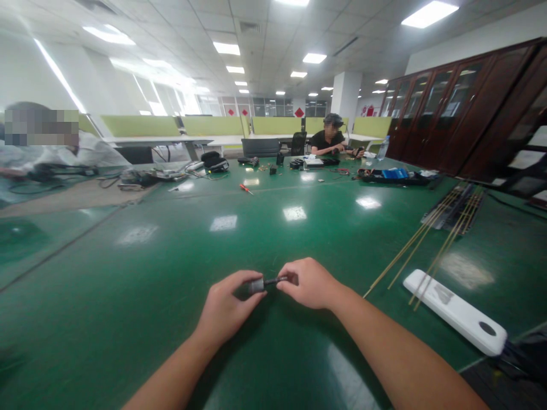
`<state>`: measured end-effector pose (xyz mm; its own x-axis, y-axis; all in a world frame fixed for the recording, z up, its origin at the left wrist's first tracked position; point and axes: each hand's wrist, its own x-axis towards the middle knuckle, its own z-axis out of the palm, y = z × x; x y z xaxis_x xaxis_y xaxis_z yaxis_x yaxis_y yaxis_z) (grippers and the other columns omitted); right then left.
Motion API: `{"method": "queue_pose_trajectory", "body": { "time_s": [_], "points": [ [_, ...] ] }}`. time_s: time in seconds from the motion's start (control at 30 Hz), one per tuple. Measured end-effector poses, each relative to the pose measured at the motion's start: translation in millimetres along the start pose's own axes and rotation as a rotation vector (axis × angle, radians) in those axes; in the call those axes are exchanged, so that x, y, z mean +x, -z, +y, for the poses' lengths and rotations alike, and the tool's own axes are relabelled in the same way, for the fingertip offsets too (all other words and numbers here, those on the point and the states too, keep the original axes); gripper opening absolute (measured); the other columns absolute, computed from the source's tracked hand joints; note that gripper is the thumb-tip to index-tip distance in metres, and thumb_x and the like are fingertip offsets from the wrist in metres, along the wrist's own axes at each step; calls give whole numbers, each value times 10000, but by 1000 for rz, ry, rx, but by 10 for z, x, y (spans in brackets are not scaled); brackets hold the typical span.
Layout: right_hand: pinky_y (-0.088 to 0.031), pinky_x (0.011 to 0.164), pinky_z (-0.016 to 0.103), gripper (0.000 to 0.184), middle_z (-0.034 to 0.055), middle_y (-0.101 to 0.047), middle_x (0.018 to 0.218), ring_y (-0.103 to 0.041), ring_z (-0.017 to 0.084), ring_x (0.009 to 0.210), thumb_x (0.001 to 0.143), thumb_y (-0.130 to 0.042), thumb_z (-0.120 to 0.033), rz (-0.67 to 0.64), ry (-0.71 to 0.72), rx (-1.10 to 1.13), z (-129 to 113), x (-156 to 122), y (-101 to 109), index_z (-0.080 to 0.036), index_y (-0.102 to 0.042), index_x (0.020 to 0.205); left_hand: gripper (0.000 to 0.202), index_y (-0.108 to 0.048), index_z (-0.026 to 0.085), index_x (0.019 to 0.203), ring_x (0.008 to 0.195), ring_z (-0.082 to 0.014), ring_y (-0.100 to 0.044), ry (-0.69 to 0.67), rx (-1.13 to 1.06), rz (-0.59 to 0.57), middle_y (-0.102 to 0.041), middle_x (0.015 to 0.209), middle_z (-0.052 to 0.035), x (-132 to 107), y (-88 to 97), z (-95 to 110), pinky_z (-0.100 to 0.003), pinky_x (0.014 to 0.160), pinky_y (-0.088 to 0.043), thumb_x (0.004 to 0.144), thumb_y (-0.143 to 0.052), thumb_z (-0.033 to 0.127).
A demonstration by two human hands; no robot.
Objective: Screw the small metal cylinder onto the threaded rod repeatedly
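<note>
Low over the glossy green table (128,296), close to its near edge, both hands meet on one small dark cylindrical tool with a thin black shaft (265,282). The left hand (225,308) is curled closed round the thicker grey end of it, thumb and fingers wrapped over the barrel, while the right hand (308,282) pinches the slim shaft end between thumb and fingertips, so the piece is held level between the two just above the table top. Whether it touches the surface I cannot tell. To the right of the tool lies a long white plastic power strip (455,311), flat on the table and slanting away, and a bundle of thin yellow-brown rods (427,239) crosses over its far end, running up towards a dark ribbed strip (448,210). Well beyond the tool, further up the table, a small red-handled screwdriver (245,188) lies alone. At the far end, well away from the tool, a seated person in a black shirt (331,139) works among scattered dark gear, with a clear plastic bottle (383,148) just beside them. Along the wall to the right of the tool stands a row of dark wooden cabinets with glass doors (461,108).
</note>
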<state>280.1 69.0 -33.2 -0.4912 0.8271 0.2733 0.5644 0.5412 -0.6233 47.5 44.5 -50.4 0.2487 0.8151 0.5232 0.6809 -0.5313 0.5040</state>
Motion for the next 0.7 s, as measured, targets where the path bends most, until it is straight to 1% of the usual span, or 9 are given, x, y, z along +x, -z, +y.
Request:
{"method": "queue_pose_trajectory", "body": {
  "time_s": [0.47,0.7],
  "points": [
    [-385,600,226,156,1,-713,751,-615,123,657,844,-641,-321,0,-16,5,11,6,-14,-208,-729,909,230,-698,247,997,870,-184,-698,-7,10,15,-738,958,3,7,19,2,-285,824,-553,779,-738,308],
    [-398,611,228,165,6,-721,775,-626,128,676,848,-637,-321,-4,-14,-3,21,2,-4,-210,-727,931,231,-701,242,1006,881,-188,-698,-8,1,10,-737,968,-7,12,29,1,-298,848,-557,792,-729,324]
  ]
}}
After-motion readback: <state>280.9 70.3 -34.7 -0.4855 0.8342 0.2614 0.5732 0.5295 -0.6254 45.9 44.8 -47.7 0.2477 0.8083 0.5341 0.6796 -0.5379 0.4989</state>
